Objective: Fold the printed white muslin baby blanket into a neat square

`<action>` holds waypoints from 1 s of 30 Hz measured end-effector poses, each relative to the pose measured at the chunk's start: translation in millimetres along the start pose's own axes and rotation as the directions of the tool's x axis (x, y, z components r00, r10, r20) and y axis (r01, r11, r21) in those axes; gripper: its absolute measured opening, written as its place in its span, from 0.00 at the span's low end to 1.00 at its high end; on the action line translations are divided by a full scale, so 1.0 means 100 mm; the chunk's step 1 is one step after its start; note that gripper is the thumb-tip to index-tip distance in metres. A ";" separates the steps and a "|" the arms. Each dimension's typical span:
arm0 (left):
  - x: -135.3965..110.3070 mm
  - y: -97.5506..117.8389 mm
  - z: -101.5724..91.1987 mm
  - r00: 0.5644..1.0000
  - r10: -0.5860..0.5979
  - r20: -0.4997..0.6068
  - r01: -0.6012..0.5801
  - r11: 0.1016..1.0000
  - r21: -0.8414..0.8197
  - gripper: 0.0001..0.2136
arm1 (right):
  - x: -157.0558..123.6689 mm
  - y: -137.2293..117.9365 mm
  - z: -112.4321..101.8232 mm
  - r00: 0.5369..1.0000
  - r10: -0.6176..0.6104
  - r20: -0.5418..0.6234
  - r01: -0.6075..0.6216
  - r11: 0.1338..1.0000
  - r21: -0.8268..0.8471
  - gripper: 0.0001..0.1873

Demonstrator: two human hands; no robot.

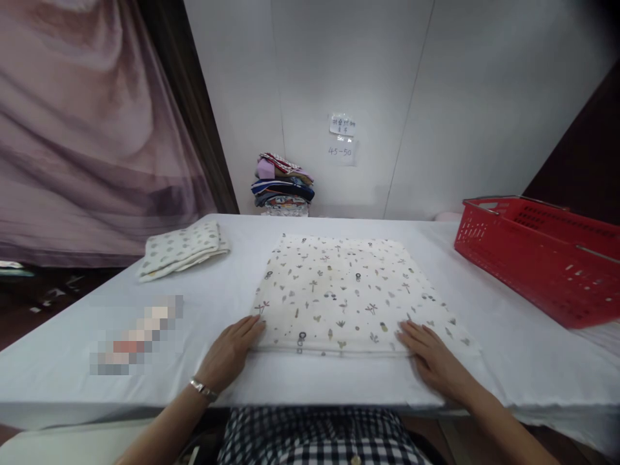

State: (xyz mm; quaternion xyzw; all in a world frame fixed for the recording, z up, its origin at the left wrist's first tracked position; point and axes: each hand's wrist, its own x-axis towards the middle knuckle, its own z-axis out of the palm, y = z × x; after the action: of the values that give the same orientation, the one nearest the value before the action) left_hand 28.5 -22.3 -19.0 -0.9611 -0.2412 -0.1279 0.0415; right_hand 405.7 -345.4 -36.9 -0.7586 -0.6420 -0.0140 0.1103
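Note:
A white cloth printed with small palms, cacti and other motifs lies folded and flat in front of me, its front fold lying parallel to the table's near edge. My left hand rests flat on its near left corner, fingers stretched out. On the near right part of the cloth lies my right hand, also flat with fingers extended. Neither hand grasps anything. Farther left is a second folded white cloth with grey-green spots.
The table has a white cover. A red plastic basket stands at the right. At the left lies a pixelated, unrecognizable item. Behind the table is a stack of folded fabrics against the wall, near paper notes.

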 end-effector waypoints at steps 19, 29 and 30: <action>0.05 0.05 0.02 0.995 0.002 -0.101 -0.011 0.996 -0.088 0.18 | -0.04 0.26 0.21 0.983 0.109 -0.150 -0.132 0.979 -0.153 0.31; -0.16 -0.09 -0.01 0.999 0.044 -0.017 -0.045 0.997 -0.070 0.26 | -0.33 0.43 0.12 0.969 0.118 -0.215 -0.151 0.978 -0.145 0.30; -0.22 -0.10 -0.02 0.999 0.047 -0.020 -0.049 0.997 -0.064 0.26 | -0.37 0.41 0.12 0.973 0.092 -0.210 -0.124 0.982 -0.141 0.30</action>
State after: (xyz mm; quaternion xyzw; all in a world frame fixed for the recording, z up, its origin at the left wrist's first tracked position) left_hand 4.4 -23.5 -22.5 -0.9663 -0.2134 -0.1432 0.0159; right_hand 438.1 -385.3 -60.4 -0.7933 -0.5821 -0.1345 0.1171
